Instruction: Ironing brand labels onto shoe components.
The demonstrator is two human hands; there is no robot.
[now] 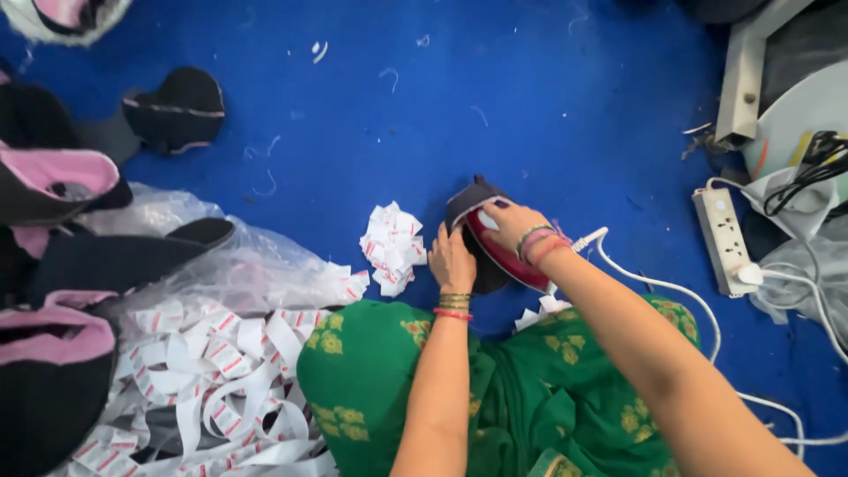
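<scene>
Iron [496, 252] gripped by right hand [512, 223] on dark fabric piece [473, 243].

Premises: small garment or footwear workshop, work done on the floor. Evidence: blue floor covering [442, 88] with thread scraps; dark pink-lined fabric pieces [53, 177] stacked at left; label tape strips [203, 380] lower left; power strip [724, 238] at right.
</scene>
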